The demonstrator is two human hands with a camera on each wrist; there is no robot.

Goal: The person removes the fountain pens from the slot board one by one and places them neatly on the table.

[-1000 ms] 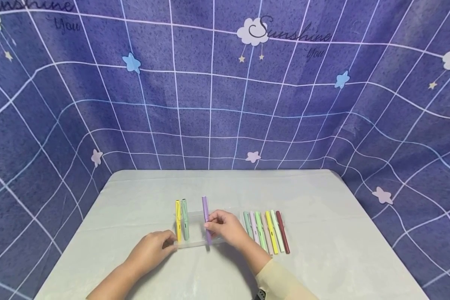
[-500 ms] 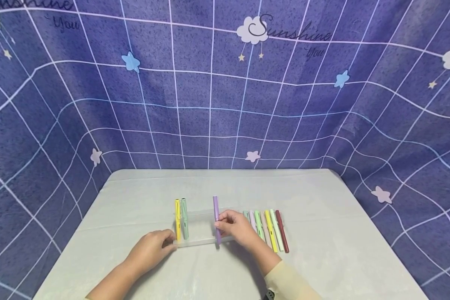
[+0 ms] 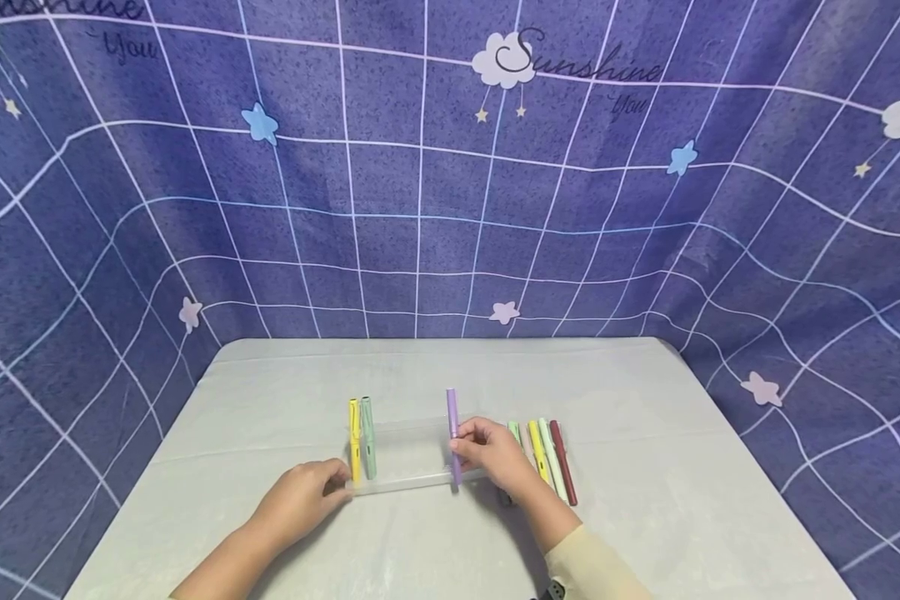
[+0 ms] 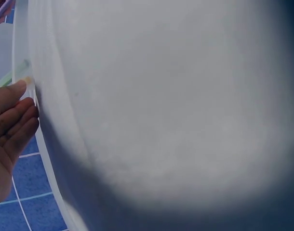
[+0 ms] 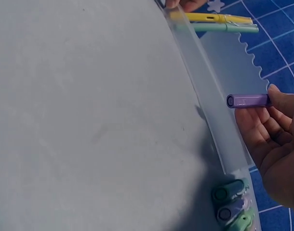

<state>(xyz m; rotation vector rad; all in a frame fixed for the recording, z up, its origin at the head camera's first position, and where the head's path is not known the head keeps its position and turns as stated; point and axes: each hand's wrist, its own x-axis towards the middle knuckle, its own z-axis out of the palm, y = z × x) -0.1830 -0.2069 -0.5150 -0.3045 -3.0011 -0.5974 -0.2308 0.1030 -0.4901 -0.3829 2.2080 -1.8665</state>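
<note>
"Where's the purple pen [image 3: 452,410]?"
"Pinched in the right hand [image 3: 491,454], over the rack [image 3: 408,482], towards its right."
"And the left hand [image 3: 303,498]?"
"Fingers fairly straight, touching the rack's left end."

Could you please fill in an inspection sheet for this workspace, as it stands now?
Surface: pale table, faintly creased.
Job's things: clear rack holding a yellow pen and a green pen at its left end; purple pen in hand, contact with the rack unclear; loose pens in a row right of the rack, partly hidden by the right arm.
Clutter: nothing seen.
Left hand: fingers touching the rack's left end.
Right hand: fingers pinching the purple pen near the rack's right end.
Cables: nothing seen.
Surroundings: blue-purple cloth behind and on both sides, printed with grid lines, stars and clouds.
</note>
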